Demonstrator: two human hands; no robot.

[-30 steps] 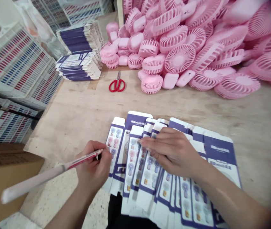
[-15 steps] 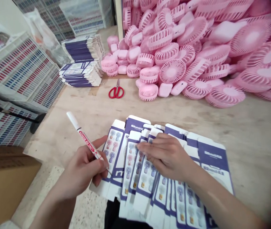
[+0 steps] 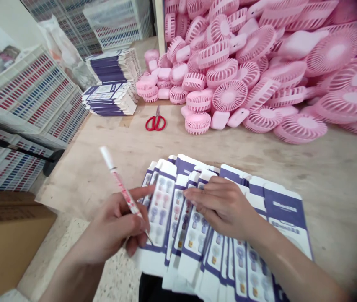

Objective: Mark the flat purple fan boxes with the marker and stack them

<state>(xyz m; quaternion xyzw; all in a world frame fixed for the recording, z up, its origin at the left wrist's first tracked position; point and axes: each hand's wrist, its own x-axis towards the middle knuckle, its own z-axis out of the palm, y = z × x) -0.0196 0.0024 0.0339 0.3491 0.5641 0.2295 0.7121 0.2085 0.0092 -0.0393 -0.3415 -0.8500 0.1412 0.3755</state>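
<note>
In my left hand (image 3: 122, 220) is a slim marker pen (image 3: 124, 191) with a white end and red print, its thin tip pointing down at a flat cardboard box (image 3: 162, 205) with pictures of fans. My left index finger reaches along that box's left edge. Many more flattened white-and-purple boxes (image 3: 197, 235) lie fanned out and overlapping in front of me. My right hand (image 3: 221, 205) rests on top of them with fingers bunched together, pinching at box edges near the middle; its fingertips partly cover what they hold.
Pink mini fans (image 3: 228, 94) are heaped along the back and right of the wooden table (image 3: 109, 138). Red-handled scissors (image 3: 155, 121) lie beyond the boxes. Stacked flat boxes (image 3: 112, 98) stand at the back left, next to white plastic crates (image 3: 30, 96). A brown carton (image 3: 9, 235) sits lower left.
My left hand and the marker have moved right, onto a different box face. The boxes at the left end now sit closer together. My right hand has hardly moved; the view shifted slightly.
</note>
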